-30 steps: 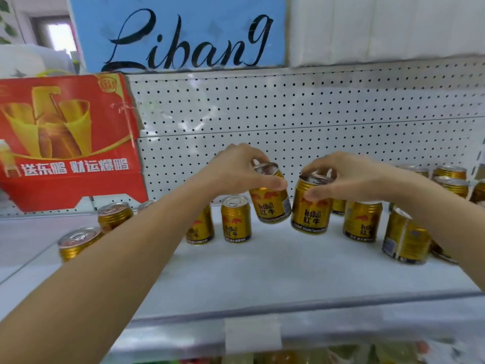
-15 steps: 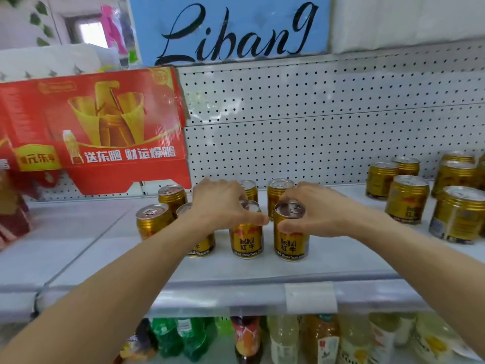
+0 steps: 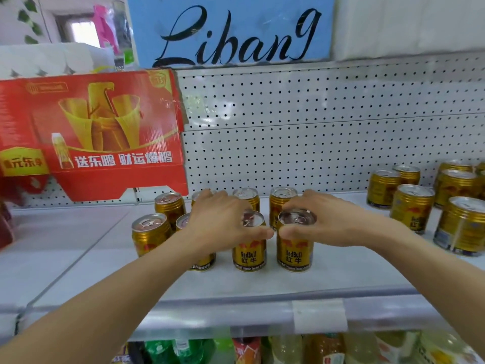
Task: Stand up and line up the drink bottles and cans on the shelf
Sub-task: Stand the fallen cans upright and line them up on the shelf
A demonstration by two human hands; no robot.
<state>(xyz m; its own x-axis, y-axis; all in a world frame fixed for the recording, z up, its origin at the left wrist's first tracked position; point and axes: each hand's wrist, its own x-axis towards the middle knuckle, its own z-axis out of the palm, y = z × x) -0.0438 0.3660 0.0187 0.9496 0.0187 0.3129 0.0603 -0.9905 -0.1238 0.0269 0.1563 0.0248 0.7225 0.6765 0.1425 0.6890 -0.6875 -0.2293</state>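
Two gold Red Bull cans stand upright side by side on the white shelf (image 3: 262,287). My left hand (image 3: 223,224) grips the top of the left can (image 3: 249,254). My right hand (image 3: 330,222) grips the top of the right can (image 3: 295,254). Both cans rest on the shelf, labels facing me. Several more gold cans stand around them: one at the front left (image 3: 149,232), one partly hidden under my left wrist (image 3: 202,262), and a back row (image 3: 282,198) behind my hands.
A loose group of gold cans (image 3: 412,206) stands at the right end of the shelf. A red cardboard carton (image 3: 91,132) leans against the pegboard at the left. Bottles (image 3: 288,348) fill the shelf below. The price rail (image 3: 236,313) marks the front edge.
Both hands carried their cans from the right group leftward and set them down beside the left cluster. The view shifted so the right group now sits farther right.
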